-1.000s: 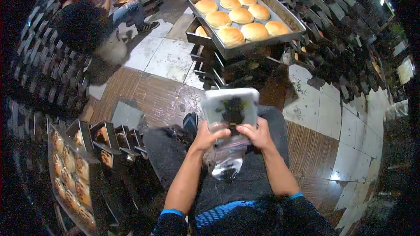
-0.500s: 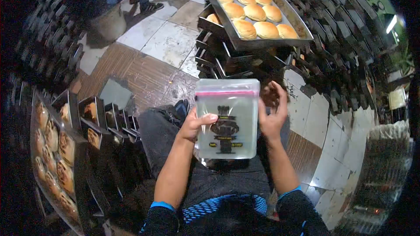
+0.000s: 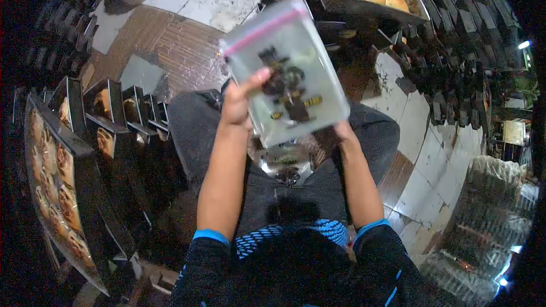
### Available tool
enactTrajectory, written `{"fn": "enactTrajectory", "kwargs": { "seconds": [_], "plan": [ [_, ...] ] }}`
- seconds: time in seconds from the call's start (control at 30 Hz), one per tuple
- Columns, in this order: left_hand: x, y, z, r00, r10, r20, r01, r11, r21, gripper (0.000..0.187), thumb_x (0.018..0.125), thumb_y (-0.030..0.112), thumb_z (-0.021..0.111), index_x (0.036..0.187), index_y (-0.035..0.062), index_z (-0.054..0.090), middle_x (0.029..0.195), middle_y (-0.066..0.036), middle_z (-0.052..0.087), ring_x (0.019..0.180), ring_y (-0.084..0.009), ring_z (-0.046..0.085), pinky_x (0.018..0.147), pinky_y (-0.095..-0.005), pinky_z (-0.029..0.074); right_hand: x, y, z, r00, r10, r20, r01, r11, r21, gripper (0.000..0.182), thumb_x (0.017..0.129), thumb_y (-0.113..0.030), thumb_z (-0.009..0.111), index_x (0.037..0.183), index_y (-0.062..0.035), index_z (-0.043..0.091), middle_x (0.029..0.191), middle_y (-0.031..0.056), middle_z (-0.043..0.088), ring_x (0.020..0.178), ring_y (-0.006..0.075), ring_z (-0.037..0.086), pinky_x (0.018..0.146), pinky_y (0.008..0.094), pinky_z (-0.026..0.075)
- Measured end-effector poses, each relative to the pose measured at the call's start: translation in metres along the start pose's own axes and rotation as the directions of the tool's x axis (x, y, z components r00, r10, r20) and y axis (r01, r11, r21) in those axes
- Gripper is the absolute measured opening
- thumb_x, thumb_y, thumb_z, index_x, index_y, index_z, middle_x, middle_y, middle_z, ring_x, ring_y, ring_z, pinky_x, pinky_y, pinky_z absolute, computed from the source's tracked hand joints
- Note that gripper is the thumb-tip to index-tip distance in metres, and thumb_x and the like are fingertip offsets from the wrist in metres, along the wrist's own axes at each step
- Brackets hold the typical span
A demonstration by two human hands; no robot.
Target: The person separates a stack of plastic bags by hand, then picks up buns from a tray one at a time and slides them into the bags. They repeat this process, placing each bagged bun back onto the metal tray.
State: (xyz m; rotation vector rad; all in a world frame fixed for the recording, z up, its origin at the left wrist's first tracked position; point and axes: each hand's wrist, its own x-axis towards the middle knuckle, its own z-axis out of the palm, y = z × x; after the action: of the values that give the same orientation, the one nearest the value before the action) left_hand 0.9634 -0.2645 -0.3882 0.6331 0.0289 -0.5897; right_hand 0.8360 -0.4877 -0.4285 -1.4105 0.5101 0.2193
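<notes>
The left hand point(image 3: 235, 105) is pinching the pink-striped plastic bags point(image 3: 296, 88) at their left edge — long axis slanting forward-left — while the right hand point(image 3: 343, 131) is sitting by the lower-right corner, fingers hidden, grip unclear.

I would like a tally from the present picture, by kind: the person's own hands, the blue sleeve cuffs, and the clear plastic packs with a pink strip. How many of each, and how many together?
Hands: 2 (left hand, right hand)
Blue cuffs: 2 (left cuff, right cuff)
Clear plastic pack: 1
Total: 5
</notes>
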Motion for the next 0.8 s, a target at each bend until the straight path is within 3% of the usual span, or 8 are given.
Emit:
{"fn": "enactTrajectory", "kwargs": {
  "seconds": [0.07, 0.17, 0.27, 0.37, 0.47, 0.6, 0.73, 0.8],
  "plan": [
    [0.003, 0.013, 0.005, 0.997, 0.034, 0.073, -0.017, 0.975, -0.221, 0.044, 0.088, 0.017, 0.062, 0.127, -0.0014, 0.053, 0.118, -0.016, 0.064, 0.106, -0.0294, 0.063, 0.094, -0.0452, 0.050, 0.024, 0.068, -0.021, 0.932, -0.257, 0.254, 0.353, 0.802, -0.482, 0.040, 0.091, -0.026, 0.055, 0.123, -0.0028, 0.061, 0.123, 0.0120, 0.063, 0.106, 0.0222, 0.060, 0.096, 0.0371, 0.044],
    [0.003, 0.025, 0.000, 0.992, 0.108, 0.070, -0.080, 0.943, -0.322, 0.046, 0.089, 0.019, 0.059, 0.129, -0.0024, 0.051, 0.121, -0.017, 0.062, 0.107, -0.0301, 0.063, 0.096, -0.0456, 0.049, 0.044, 0.112, -0.008, 0.818, 0.355, 0.453, -0.065, 0.838, -0.542, 0.061, 0.087, -0.026, 0.060, 0.143, -0.0064, 0.043, 0.130, 0.0133, 0.060, 0.119, 0.0224, 0.054, 0.103, 0.0356, 0.038],
    [-0.005, 0.031, -0.006, 0.985, 0.158, 0.067, -0.123, 0.923, -0.365, 0.041, 0.090, 0.022, 0.058, 0.126, 0.0004, 0.056, 0.120, -0.016, 0.064, 0.108, -0.0313, 0.062, 0.097, -0.0465, 0.048, 0.029, 0.082, 0.021, 0.794, 0.518, 0.317, -0.260, 0.762, -0.594, 0.098, 0.087, -0.068, 0.047, 0.153, -0.0048, 0.013, 0.153, 0.0199, 0.030, 0.140, 0.0311, 0.033, 0.114, 0.0411, 0.025],
    [-0.009, 0.040, -0.009, 0.977, 0.196, 0.086, -0.144, 0.900, -0.411, 0.038, 0.090, 0.024, 0.058, 0.120, 0.0009, 0.062, 0.118, -0.015, 0.066, 0.106, -0.0317, 0.063, 0.095, -0.0469, 0.048, 0.022, 0.038, 0.036, 0.719, 0.665, 0.202, -0.432, 0.655, -0.621, 0.095, 0.086, -0.078, 0.034, 0.146, -0.0043, 0.035, 0.149, 0.0210, 0.036, 0.138, 0.0327, 0.034, 0.113, 0.0430, 0.025],
    [-0.019, 0.047, -0.015, 0.977, 0.208, 0.044, -0.168, 0.881, -0.442, 0.038, 0.090, 0.024, 0.059, 0.119, 0.0002, 0.063, 0.117, -0.016, 0.066, 0.105, -0.0315, 0.064, 0.094, -0.0467, 0.049, 0.028, 0.060, 0.015, 0.828, 0.522, 0.205, -0.380, 0.792, -0.478, 0.075, 0.089, -0.069, 0.045, 0.123, -0.0048, 0.064, 0.130, 0.0188, 0.056, 0.128, 0.0306, 0.045, 0.107, 0.0403, 0.033],
    [-0.026, 0.053, -0.019, 0.970, 0.240, 0.039, -0.195, 0.863, -0.466, 0.037, 0.089, 0.023, 0.059, 0.117, -0.0001, 0.063, 0.114, -0.016, 0.068, 0.101, -0.0311, 0.065, 0.092, -0.0453, 0.050, 0.005, 0.051, 0.012, 0.803, 0.170, 0.572, 0.237, 0.789, -0.567, 0.080, 0.075, -0.052, 0.073, 0.137, -0.0067, 0.052, 0.135, 0.0186, 0.052, 0.127, 0.0309, 0.047, 0.108, 0.0405, 0.035],
    [-0.022, 0.054, -0.022, 0.968, 0.253, 0.010, -0.223, 0.871, -0.437, 0.036, 0.088, 0.022, 0.060, 0.116, 0.0001, 0.064, 0.113, -0.016, 0.068, 0.099, -0.0311, 0.065, 0.090, -0.0445, 0.051, 0.026, 0.095, 0.002, 0.818, 0.422, 0.391, 0.008, 0.672, -0.740, 0.094, 0.074, -0.061, 0.070, 0.143, -0.0031, 0.043, 0.148, 0.0205, 0.039, 0.135, 0.0322, 0.039, 0.113, 0.0425, 0.029],
    [-0.022, 0.054, -0.022, 0.961, 0.276, 0.009, -0.242, 0.859, -0.451, 0.035, 0.088, 0.022, 0.060, 0.116, 0.0001, 0.065, 0.113, -0.016, 0.068, 0.099, -0.0312, 0.065, 0.090, -0.0446, 0.051, 0.029, 0.097, 0.010, 0.758, 0.629, 0.174, -0.436, 0.686, -0.583, 0.096, 0.076, -0.069, 0.063, 0.140, 0.0002, 0.044, 0.146, 0.0204, 0.042, 0.132, 0.0311, 0.042, 0.111, 0.0428, 0.033]
  ]
}}
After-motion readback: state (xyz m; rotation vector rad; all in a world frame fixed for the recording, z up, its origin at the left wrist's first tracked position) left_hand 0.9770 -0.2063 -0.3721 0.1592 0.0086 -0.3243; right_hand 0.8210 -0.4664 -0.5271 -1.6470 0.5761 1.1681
